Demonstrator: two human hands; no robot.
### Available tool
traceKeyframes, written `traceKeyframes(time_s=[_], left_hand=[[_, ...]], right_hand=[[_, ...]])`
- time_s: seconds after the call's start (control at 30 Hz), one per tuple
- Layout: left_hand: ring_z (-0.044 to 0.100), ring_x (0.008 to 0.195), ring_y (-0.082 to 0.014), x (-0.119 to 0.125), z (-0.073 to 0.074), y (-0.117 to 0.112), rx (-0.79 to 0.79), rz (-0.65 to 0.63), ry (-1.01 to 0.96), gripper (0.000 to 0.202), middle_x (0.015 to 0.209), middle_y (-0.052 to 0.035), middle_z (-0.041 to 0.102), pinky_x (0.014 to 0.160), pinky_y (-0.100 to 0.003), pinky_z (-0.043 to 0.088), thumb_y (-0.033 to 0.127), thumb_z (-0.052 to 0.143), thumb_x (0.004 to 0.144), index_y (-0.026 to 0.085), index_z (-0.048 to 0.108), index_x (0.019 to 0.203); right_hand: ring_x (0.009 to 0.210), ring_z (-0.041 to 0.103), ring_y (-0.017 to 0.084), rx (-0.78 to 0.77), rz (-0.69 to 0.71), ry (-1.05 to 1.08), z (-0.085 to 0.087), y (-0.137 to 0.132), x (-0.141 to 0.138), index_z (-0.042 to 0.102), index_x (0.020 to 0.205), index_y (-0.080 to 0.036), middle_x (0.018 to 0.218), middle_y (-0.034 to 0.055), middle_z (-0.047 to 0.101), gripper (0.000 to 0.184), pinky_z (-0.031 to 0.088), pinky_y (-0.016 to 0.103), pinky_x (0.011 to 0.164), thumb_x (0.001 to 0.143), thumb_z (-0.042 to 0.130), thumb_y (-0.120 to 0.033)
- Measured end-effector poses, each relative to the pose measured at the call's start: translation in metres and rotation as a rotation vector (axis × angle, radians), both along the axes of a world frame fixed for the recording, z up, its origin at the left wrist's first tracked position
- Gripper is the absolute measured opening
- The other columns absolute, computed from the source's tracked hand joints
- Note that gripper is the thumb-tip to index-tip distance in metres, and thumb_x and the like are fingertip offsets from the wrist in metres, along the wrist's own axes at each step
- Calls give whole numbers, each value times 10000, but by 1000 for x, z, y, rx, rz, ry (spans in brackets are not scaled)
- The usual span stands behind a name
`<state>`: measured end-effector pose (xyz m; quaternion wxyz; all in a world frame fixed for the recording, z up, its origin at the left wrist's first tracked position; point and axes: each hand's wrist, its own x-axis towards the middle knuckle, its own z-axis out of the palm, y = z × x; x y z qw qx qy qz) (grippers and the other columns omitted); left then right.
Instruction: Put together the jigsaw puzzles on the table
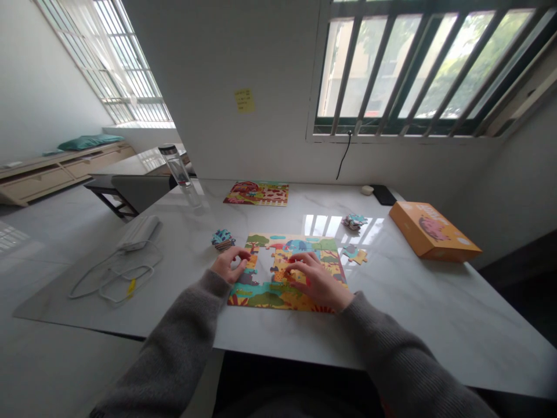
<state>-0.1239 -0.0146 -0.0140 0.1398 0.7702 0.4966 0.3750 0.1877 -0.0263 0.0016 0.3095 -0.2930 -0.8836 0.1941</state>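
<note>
1. Head view: jigsaw puzzle, one, animal scene, partly assembled, on the table in front of the seated person; a gap left of its middle bares pale surface.
2. Left hand, grey-sleeved, at the puzzle's left edge; grip apart, thumb and forefinger curved with space between.
3. Right hand, likewise sleeved, over the puzzle's right half, fingers bent; whether its grip is clamped on a piece, I cannot tell.
4. Left pile of pieces, stacked, just beyond the left hand.
5. Right pile, stacked, beyond the puzzle's right far corner.
6. Loose pieces, flat, just beside the puzzle's right edge.
7. Farm picture, lying flat behind the puzzle.
8. Orange box, far right; black flat object near it.
9. Bottle, clear, dark-capped, far left; white cable, coiled, nearer.
</note>
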Motion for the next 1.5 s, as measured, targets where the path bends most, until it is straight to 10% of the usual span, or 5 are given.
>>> traceKeyframes(time_s=[0.53, 0.97, 1.5], left_hand=[[592, 883, -217, -10, -28, 9, 84, -45, 219, 187, 862, -58, 667, 847, -354, 502, 223, 491, 858, 202, 673, 822], [563, 1087, -279, -8, -38, 13, 130, -2, 300, 389, 1236, -112, 654, 1008, -469, 456, 210, 521, 852, 175, 648, 1219], [473, 1103, -277, 4, -30, 3, 71, 17, 461, 434, 1318, -62, 612, 957, -429, 366, 323, 517, 926, 238, 599, 1344]], right_hand=[[1151, 537, 228, -36, 82, 54, 26, 27, -20, 645, 1084, -239, 1175, 81, 571, 197, 468, 430, 1025, 896, 700, -257], [1081, 541, 237, 4, -93, -102, -22, 70, -62, 679, 1063, -241, 1144, 72, 610, 191, 449, 410, 958, 878, 719, -258], [1113, 492, 262, 72, -120, -146, -25, 59, -65, 657, 1104, -259, 1232, 64, 632, 189, 417, 448, 956, 920, 645, -299]])
